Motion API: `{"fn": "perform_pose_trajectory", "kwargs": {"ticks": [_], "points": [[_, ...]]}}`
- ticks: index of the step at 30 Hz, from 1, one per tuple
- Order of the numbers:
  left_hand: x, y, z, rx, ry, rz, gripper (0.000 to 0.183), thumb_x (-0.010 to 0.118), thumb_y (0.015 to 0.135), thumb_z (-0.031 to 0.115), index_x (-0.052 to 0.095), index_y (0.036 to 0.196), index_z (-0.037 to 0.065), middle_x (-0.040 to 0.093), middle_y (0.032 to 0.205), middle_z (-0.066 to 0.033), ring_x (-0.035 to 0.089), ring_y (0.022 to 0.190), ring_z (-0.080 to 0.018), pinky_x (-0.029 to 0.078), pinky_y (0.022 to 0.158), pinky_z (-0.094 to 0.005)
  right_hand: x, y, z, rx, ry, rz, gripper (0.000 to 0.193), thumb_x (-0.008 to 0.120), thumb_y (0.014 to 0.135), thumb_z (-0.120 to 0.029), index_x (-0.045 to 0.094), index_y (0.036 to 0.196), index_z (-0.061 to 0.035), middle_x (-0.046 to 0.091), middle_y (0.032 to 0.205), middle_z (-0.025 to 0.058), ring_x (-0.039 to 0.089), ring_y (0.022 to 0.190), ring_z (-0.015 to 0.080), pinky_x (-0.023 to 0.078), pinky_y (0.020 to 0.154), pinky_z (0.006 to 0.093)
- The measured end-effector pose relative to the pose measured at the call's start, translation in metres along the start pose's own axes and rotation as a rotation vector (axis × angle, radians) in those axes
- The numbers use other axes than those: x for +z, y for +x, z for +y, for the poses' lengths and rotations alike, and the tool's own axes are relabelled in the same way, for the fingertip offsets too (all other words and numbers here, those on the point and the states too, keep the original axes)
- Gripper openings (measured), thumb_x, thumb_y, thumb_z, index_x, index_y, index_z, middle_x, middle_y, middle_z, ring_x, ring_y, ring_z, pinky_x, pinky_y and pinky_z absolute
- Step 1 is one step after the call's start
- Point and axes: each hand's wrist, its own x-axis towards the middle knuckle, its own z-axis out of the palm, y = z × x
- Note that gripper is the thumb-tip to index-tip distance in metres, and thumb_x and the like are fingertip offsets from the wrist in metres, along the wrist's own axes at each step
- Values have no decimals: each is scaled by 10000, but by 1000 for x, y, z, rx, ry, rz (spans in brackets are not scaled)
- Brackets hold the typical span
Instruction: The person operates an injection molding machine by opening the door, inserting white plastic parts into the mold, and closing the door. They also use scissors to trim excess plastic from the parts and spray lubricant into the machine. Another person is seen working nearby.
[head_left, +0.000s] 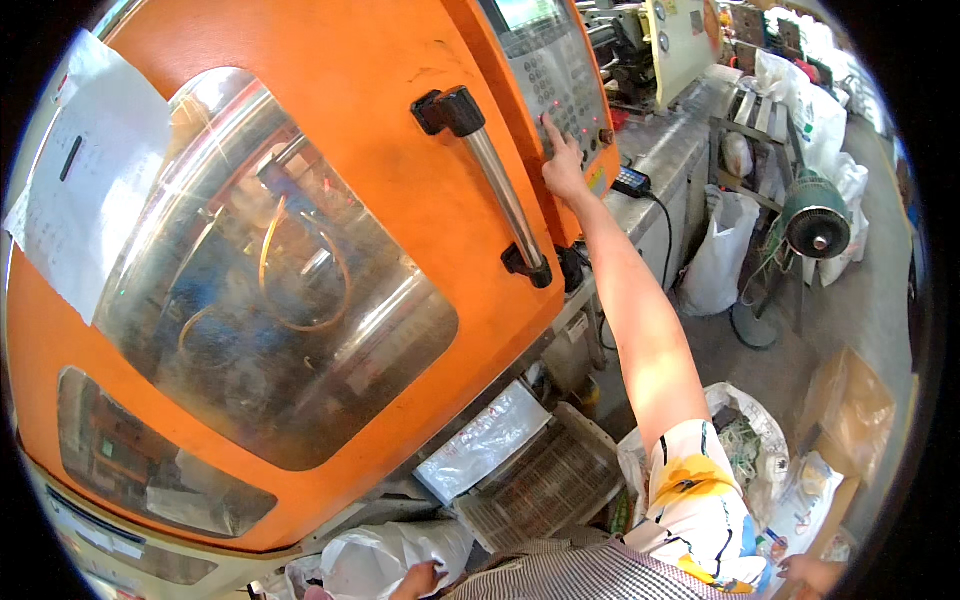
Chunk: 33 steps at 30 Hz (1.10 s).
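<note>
My right hand [565, 170] reaches up to the grey control panel [560, 85] of an orange machine. Its index finger is stretched out and touches the panel among the buttons, beside a small red light; the other fingers bend to the right and hold nothing. Just left of this hand is the door's metal bar handle [500, 185]. Low in the picture, my left hand [418, 580] shows only in part. Its fingers look loosely apart with nothing visible in them, near a white plastic bag [390, 555].
The orange door [400, 250] has a large clear window [270, 290]. Below lie a slatted crate [545, 480] and a clear plastic sheet [485, 440]. At right are an open sack [755, 435], a green motor [815, 215] and white bags. Whose skin shows at bottom right is unclear.
</note>
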Motion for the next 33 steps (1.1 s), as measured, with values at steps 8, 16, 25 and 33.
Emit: {"fn": "perform_pose_trajectory", "kwargs": {"ticks": [8,16,25,33], "points": [[-290,66,264,847,-37,1086,489,691,758,86,459,1175,-20,525,1056,-225,538,965,-381,451,832,-432,-8,-125,-20,-201,525,289,326,489,833,3,499,1158,-7,492,1184,189,455,1135,337,360,962,389],[-415,128,446,983,-1135,690,303,617,867,253,508,976,-8,532,808,-71,529,755,-167,444,699,-296,-9,-262,11,-212,262,388,309,489,840,-29,483,1144,27,512,1102,171,505,1051,308,387,917,381],[-407,120,453,834,-1360,777,283,621,870,248,471,734,50,416,589,2,393,500,-86,345,477,-246,-50,-225,181,205,-49,304,243,510,796,-27,543,1033,9,571,936,185,574,897,316,457,806,374],[-386,90,387,813,-1342,1055,245,542,907,142,426,696,95,302,475,26,277,368,-68,256,375,-251,-1,-81,298,272,-706,21,436,596,768,-169,474,1166,-39,434,1182,199,385,1149,389,399,919,460]]}}
